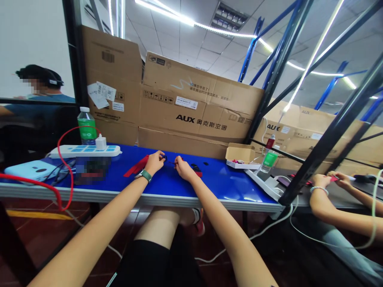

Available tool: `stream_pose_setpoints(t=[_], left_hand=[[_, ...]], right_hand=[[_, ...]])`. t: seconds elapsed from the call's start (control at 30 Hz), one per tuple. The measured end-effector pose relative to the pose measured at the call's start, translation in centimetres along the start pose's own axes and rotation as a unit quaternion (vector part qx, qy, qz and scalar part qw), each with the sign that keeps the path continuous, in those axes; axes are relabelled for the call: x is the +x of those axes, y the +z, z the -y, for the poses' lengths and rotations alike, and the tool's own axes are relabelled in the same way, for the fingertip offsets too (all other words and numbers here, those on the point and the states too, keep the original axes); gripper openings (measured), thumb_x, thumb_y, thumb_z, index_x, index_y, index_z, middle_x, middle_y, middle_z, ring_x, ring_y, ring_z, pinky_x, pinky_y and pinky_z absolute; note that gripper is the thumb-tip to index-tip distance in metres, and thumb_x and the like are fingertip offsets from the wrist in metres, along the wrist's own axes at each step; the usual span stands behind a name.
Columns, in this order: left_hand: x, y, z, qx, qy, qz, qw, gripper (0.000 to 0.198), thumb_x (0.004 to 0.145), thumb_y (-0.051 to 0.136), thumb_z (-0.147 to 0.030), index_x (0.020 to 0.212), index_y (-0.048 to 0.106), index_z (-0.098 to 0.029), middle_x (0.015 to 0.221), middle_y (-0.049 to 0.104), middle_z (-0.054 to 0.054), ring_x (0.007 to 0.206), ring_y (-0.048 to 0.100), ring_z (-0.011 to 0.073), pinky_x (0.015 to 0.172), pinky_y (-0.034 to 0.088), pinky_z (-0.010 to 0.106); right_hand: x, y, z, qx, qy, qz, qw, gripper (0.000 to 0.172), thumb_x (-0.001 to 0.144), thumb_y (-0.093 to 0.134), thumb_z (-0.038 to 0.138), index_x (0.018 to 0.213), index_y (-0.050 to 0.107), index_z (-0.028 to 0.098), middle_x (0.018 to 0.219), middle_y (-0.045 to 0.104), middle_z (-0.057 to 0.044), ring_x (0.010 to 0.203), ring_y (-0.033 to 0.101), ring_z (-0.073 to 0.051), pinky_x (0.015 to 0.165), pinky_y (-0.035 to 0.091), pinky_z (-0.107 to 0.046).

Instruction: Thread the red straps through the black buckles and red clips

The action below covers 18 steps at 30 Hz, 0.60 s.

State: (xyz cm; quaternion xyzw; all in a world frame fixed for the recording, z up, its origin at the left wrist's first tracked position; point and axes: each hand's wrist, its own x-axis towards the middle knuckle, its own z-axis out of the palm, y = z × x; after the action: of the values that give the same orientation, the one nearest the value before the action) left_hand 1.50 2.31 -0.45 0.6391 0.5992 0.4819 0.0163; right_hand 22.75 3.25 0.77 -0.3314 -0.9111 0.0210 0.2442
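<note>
My left hand [155,162] and my right hand [183,168] sit close together near the middle of the blue table top [191,184]. The left fingertips pinch a small dark piece [163,158]. A thin red cord [171,161] seems to run between the hands, with its end at my right fingertips. A flat red ribbon [136,166] lies just left of my left hand. Right of my right hand lies a small black and red item [196,170]. The small parts are too tiny to make out clearly.
A white power strip [85,150], green-labelled water bottle [86,125], pale blue power bank [30,170] and red cable [64,159] stand at the left. A small open cardboard box [239,156] is at the right. A co-worker's hands [329,181] work beyond a black rack post [329,139].
</note>
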Motion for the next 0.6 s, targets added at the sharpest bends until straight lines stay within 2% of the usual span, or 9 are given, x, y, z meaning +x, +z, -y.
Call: stream_pose_setpoints(t=[0.07, 0.13, 0.23, 0.37, 0.6], left_hand=[[-0.14, -0.10, -0.39, -0.024, -0.001, 0.008, 1.000, 0.021, 0.080, 0.066, -0.019, 0.100, 0.074, -0.015, 0.088, 0.077, 0.009, 0.082, 0.073, 0.0226, 0.081, 0.058, 0.032], [-0.21, -0.13, -0.71, -0.050, 0.012, 0.027, 0.998, 0.016, 0.079, 0.068, -0.020, 0.093, 0.075, -0.016, 0.087, 0.078, 0.008, 0.082, 0.073, 0.0218, 0.079, 0.058, 0.031], [-0.18, -0.01, -0.93, -0.084, 0.039, 0.054, 0.994, 0.016, 0.077, 0.071, -0.022, 0.092, 0.076, -0.017, 0.086, 0.079, 0.008, 0.080, 0.074, 0.0223, 0.079, 0.059, 0.032], [-0.06, 0.26, -0.82, -0.116, 0.051, 0.072, 0.989, 0.017, 0.074, 0.074, -0.023, 0.090, 0.077, -0.017, 0.082, 0.079, 0.007, 0.077, 0.074, 0.0233, 0.076, 0.060, 0.033], [-0.13, 0.44, -0.73, -0.165, 0.080, 0.081, 0.980, 0.022, 0.073, 0.077, -0.030, 0.090, 0.075, -0.017, 0.082, 0.078, 0.008, 0.076, 0.075, 0.0231, 0.074, 0.060, 0.034]], right_hand=[[0.05, 0.02, -0.05, 0.008, 0.022, -0.017, 1.000, 0.024, 0.103, 0.040, 0.017, 0.126, 0.047, 0.018, 0.101, 0.072, -0.007, 0.088, 0.068, -0.017, 0.077, 0.042, -0.022], [0.08, 0.08, -0.07, -0.015, 0.039, -0.025, 0.999, 0.020, 0.104, 0.043, 0.024, 0.121, 0.054, 0.020, 0.097, 0.073, -0.007, 0.086, 0.069, -0.018, 0.076, 0.041, -0.023], [0.09, 0.09, 0.02, -0.057, 0.060, -0.043, 0.996, 0.019, 0.104, 0.046, 0.030, 0.109, 0.063, 0.021, 0.096, 0.075, -0.008, 0.085, 0.070, -0.019, 0.074, 0.039, -0.023], [0.07, -0.12, 0.24, -0.087, 0.087, -0.076, 0.989, 0.022, 0.104, 0.046, 0.031, 0.103, 0.066, 0.020, 0.090, 0.075, -0.008, 0.080, 0.070, -0.019, 0.069, 0.037, -0.023], [0.14, 0.20, 0.10, -0.095, 0.084, -0.063, 0.990, 0.021, 0.100, 0.050, 0.032, 0.100, 0.067, 0.020, 0.085, 0.075, -0.007, 0.076, 0.069, -0.019, 0.066, 0.035, -0.023]])
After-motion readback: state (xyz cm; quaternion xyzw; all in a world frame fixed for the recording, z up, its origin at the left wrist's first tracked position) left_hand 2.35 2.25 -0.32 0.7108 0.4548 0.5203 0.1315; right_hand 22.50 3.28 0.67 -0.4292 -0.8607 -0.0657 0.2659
